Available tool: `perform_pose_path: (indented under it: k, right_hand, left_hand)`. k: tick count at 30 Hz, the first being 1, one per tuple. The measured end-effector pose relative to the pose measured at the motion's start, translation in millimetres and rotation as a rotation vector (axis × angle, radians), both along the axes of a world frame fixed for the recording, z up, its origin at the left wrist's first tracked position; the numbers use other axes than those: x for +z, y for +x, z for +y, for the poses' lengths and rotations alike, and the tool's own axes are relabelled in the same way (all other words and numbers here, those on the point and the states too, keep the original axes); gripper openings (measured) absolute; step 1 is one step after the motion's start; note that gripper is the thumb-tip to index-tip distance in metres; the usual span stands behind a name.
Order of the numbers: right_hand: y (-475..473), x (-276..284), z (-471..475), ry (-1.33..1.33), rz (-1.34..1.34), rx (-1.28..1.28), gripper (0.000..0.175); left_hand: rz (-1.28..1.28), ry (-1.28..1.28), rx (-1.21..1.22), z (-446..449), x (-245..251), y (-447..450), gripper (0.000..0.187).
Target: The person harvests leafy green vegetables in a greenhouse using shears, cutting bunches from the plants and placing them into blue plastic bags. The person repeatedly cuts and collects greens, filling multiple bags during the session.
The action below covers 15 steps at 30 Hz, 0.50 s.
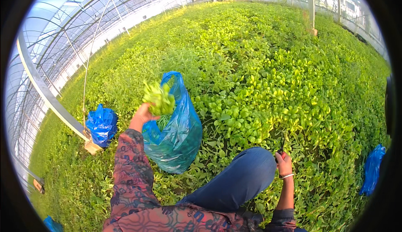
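Note:
My left hand (145, 114) grips a bunch of leafy greens (160, 98), a little blurred, over the opening of a blue plastic bag (185, 131). The bag stands upright before me, filled with greens that show through its side and at its mouth. To the right of my bent knee, my right hand (284, 163) is closed around the red-and-black handle of a cutting tool (280, 153); its thin dark blade points away from me, towards the low leafy plants (273, 106). The exact kind of tool cannot be told.
A full, tied blue bag (102, 125) sits at the left beside the foot of a metal post (47, 90). Another blue bag (372, 169) lies at the far right, and blue plastic (52, 224) shows at the lower left. A white post (311, 9) rises from the plants further back.

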State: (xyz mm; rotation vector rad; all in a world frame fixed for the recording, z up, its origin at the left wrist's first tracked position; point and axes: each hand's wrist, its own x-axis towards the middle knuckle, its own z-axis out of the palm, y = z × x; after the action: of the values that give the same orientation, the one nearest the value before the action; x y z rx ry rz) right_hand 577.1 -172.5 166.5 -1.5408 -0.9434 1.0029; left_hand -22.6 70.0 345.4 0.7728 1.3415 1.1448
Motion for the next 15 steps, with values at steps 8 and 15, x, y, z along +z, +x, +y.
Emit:
perform_pose_path:
  k: [8,15]
  right_hand:
    - [7.9,-29.9,-22.2,0.1,-0.296,-0.064,0.038]
    - [-18.9,-13.4,-30.5,0.06,-0.343,-0.051,0.04]
  left_hand:
    - [1.199,0.16,-0.091,49.8,-118.5,38.9,0.045]
    - [1.156,0.282,-0.068,66.7,-105.5,-6.8,0.048]
